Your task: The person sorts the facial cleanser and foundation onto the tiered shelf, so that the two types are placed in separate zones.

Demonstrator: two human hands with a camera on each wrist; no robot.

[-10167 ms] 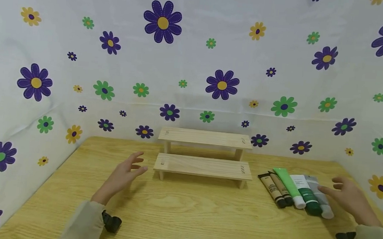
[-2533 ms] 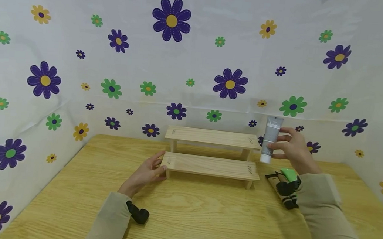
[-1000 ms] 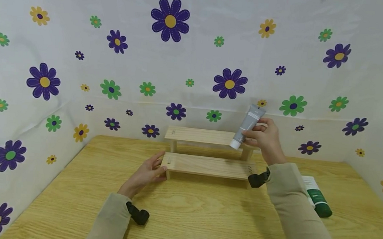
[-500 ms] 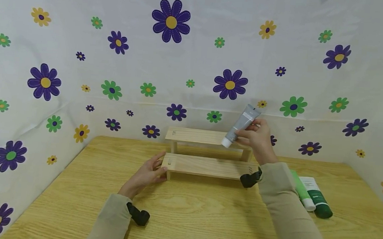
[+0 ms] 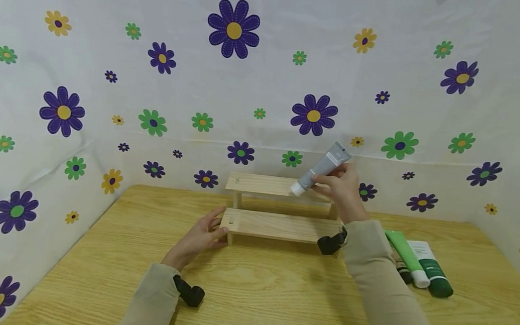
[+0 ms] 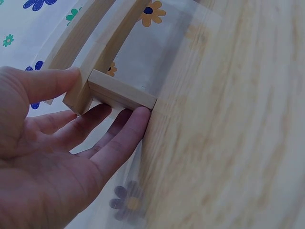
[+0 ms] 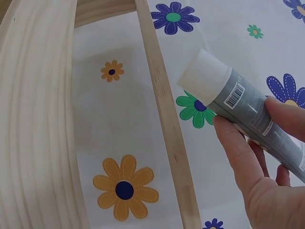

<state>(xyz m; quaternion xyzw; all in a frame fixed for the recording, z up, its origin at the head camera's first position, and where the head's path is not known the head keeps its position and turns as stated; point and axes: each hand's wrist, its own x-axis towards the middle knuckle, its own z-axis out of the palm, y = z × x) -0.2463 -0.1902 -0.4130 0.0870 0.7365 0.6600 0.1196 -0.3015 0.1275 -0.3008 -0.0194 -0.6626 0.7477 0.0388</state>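
Beige sleeves (image 5: 383, 272), black wrist cameras (image 5: 192, 293)

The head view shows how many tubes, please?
4: grey tube in the right hand; brown tube, lime tube and white-green tube on the table. The sleeve may hide more.

Left hand (image 6: 52, 162) at the end of the nearer pale plank (image 6: 107, 45), thumb on its corner, fingertips about its short leg (image 6: 121, 90). A second plank (image 6: 74, 38) runs alongside, farther left. Grained tabletop (image 6: 228, 119) fills the right side, flower-printed cloth (image 6: 24, 52) upper left
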